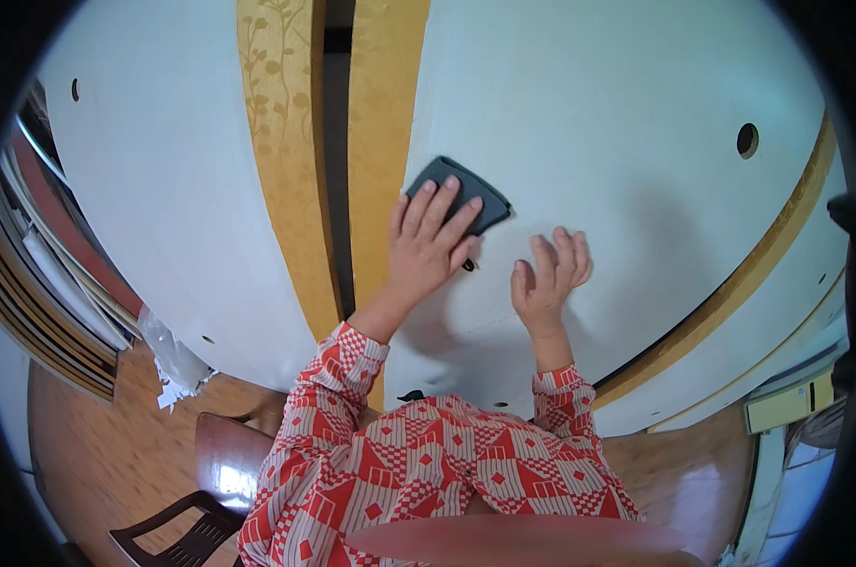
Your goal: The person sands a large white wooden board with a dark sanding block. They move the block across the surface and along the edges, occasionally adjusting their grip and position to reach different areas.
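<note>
A dark grey, flat folded pad [484, 222] lies against the large white panel [579, 104]; whether it is cloth or some other sheet I cannot tell. Over it my left hand [426, 244] is spread, fingers on its face and thumb near its lower edge, pressing and holding it. To the right, my right hand [551, 281] is open and holds nothing. Its fingers are apart and slightly curled, close to the panel's surface; I cannot tell if they touch it. Just below my left thumb is a small dark hole or fitting [468, 266].
A yellow patterned strip [286, 123] edges a second white panel [154, 189] at the left, across a dark gap. More boards [54, 312] stack at far left beside a plastic bag [171, 350]. A brown chair [229, 463] stands lower left.
</note>
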`<action>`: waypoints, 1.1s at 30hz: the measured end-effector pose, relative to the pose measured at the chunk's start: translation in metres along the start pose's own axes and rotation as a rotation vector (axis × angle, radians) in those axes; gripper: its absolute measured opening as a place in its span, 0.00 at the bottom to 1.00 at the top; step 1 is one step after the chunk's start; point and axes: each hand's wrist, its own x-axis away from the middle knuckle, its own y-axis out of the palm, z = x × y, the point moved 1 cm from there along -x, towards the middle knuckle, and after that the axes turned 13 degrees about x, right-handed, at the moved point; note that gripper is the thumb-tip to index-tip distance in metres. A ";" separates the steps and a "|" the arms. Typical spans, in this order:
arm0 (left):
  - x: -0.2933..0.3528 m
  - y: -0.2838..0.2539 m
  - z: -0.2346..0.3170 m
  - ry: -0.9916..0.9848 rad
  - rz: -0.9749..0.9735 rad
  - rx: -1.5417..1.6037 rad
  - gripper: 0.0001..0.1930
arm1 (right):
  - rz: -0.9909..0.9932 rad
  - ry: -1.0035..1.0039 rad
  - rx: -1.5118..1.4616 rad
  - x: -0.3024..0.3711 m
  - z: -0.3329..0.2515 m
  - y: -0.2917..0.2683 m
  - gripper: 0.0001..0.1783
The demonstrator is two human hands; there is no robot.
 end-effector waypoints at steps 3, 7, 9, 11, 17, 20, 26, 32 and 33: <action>-0.002 -0.017 -0.018 -0.045 0.032 -0.071 0.29 | 0.074 0.029 0.010 -0.004 0.013 -0.002 0.23; 0.013 -0.034 -0.040 -0.127 0.138 -0.139 0.30 | 0.074 0.060 0.064 -0.007 0.027 -0.009 0.21; 0.030 -0.037 -0.040 -0.136 0.132 -0.166 0.30 | 0.069 0.074 0.093 -0.006 0.032 -0.015 0.20; 0.047 -0.037 -0.033 -0.128 0.140 -0.157 0.33 | 0.076 0.080 0.115 -0.006 0.034 -0.017 0.19; 0.066 -0.014 -0.003 -0.099 0.023 -0.044 0.39 | 0.096 0.091 0.106 -0.001 0.037 -0.021 0.17; 0.048 0.004 0.013 0.004 0.009 -0.030 0.38 | 0.073 0.090 0.121 -0.002 0.039 -0.020 0.16; 0.003 0.024 0.055 0.149 -0.007 -0.016 0.32 | 0.026 0.090 0.163 -0.005 0.041 -0.021 0.18; 0.014 0.006 0.026 0.028 0.020 -0.109 0.32 | 0.014 0.025 0.162 -0.001 0.036 -0.021 0.21; 0.021 -0.005 0.008 -0.016 0.050 -0.109 0.36 | 0.025 0.021 0.164 -0.001 0.035 -0.020 0.21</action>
